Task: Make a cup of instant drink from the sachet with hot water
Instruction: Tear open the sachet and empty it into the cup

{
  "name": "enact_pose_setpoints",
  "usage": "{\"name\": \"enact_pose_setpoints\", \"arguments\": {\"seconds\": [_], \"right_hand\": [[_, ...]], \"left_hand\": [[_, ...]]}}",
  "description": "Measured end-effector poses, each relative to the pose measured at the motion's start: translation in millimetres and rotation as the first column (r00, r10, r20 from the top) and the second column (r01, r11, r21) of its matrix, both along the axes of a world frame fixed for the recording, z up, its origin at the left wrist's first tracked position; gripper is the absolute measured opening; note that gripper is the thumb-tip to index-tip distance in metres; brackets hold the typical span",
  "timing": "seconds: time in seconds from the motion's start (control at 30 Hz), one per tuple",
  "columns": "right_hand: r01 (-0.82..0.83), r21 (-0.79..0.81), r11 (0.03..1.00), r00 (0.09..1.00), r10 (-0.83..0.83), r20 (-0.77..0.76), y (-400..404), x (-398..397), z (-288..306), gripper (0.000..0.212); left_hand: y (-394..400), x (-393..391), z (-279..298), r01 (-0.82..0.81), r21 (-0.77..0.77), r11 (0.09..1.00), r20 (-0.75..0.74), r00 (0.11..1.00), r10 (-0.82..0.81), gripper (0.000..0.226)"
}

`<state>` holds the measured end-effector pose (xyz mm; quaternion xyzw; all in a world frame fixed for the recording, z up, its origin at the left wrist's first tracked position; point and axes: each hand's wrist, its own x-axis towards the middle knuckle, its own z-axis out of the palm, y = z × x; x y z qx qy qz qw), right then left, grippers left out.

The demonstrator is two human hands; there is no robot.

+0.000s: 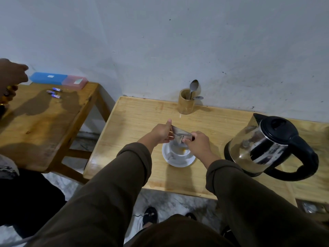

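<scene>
Both my hands hold a silvery sachet (179, 134) tipped over a white cup (179, 152) that stands on a white saucer (176, 162). My left hand (161, 132) pinches the sachet's upper left end. My right hand (197, 142) grips its right end, close above the cup's rim. A little yellowish powder shows inside the cup. A steel kettle (263, 145) with a black lid and handle stands to the right on the wooden table (135, 122).
A wooden holder (187, 102) with spoons stands by the wall behind the cup. On a second table (44, 125) at the left lie blue and pink boxes (58, 79) and small batteries (54, 92). Another person's hand (12, 72) reaches in at far left.
</scene>
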<state>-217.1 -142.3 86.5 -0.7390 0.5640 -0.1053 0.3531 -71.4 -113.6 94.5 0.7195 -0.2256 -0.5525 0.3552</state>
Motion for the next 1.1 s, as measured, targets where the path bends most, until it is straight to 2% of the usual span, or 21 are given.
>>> {"name": "enact_pose_setpoints", "arguments": {"seconds": [0.13, 0.33, 0.47, 0.67, 0.83, 1.1], "right_hand": [[0.006, -0.016, 1.000, 1.000, -0.006, -0.015, 2, 0, 1, 0.046], [0.051, -0.044, 0.998, 0.998, -0.052, -0.021, 1, 0, -1, 0.047], [0.036, -0.052, 0.998, 0.999, -0.037, -0.035, 1, 0, -1, 0.047], [0.027, -0.068, 0.997, 0.998, -0.031, -0.056, -1, 0, 0, 0.047], [0.015, -0.063, 0.998, 0.997, -0.020, -0.073, -3, 2, 0, 0.047], [0.025, -0.043, 0.999, 0.998, -0.028, -0.058, -3, 4, -1, 0.047]], "left_hand": [[2, 0, -2, 0.010, -0.017, 1.000, 0.008, 1.000, -0.010, 0.058], [6, 0, -5, 0.046, -0.073, 0.996, -0.044, 0.998, -0.050, 0.025], [8, 2, -8, 0.170, -0.087, 0.982, 0.121, 0.980, -0.159, 0.016], [7, 3, -11, 0.297, -0.083, 0.951, 0.312, 0.914, -0.258, 0.024], [9, 5, -12, 0.349, -0.090, 0.933, 0.354, 0.887, -0.297, 0.021], [9, 6, -14, 0.386, -0.096, 0.917, 0.389, 0.863, -0.322, 0.028]]}}
